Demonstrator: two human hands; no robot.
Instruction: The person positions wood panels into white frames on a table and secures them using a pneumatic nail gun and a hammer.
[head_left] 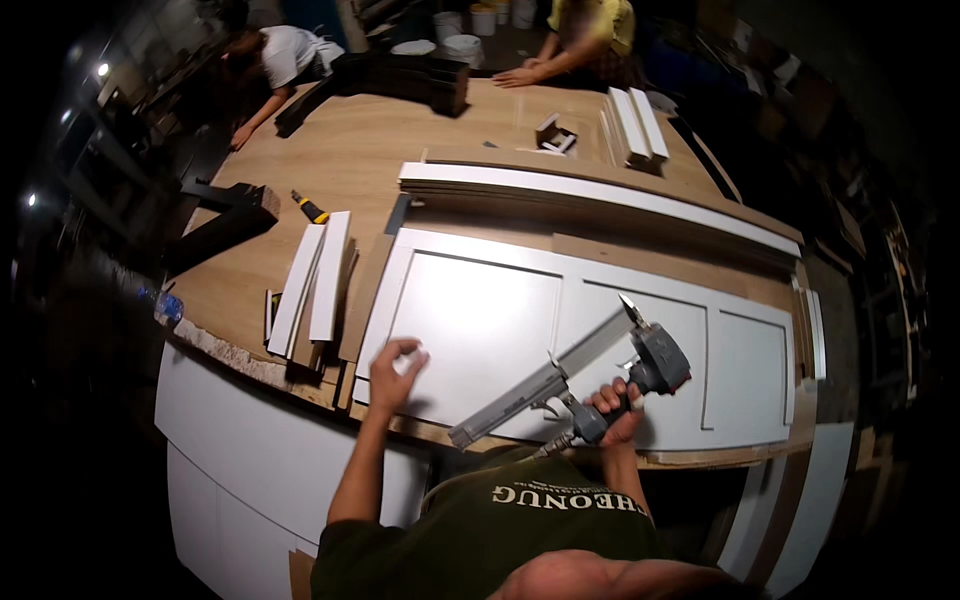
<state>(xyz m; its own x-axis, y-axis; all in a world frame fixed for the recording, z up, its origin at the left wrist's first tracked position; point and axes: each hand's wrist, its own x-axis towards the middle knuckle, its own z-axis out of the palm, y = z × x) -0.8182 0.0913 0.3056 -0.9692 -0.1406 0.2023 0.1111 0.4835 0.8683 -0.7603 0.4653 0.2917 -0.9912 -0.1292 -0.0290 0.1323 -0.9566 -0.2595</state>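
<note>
- Right hand is wrapped round the handle of a nail gun; whether a finger sits on the trigger cannot be told.
- Left hand is empty, fingers loosely curled, over the left end of the white panel; whether it touches the face is unclear.
- The gun is over the middle of the panel, magazine slanting down toward the person's left, nose aimed across the bench.
- A stray squeeze of the trigger could send a fastener toward the far side, where one co-worker's hand rests on the bench edge.
- If the gun dips or slips, its metal nose or magazine could scratch or dent the panel's smooth face.
- The left hand would be at risk if the nose swung round to that side.
- A careless elbow or a tug on the hose fitting could pull the gun off line, or knock the short strips left of the panel.
</note>
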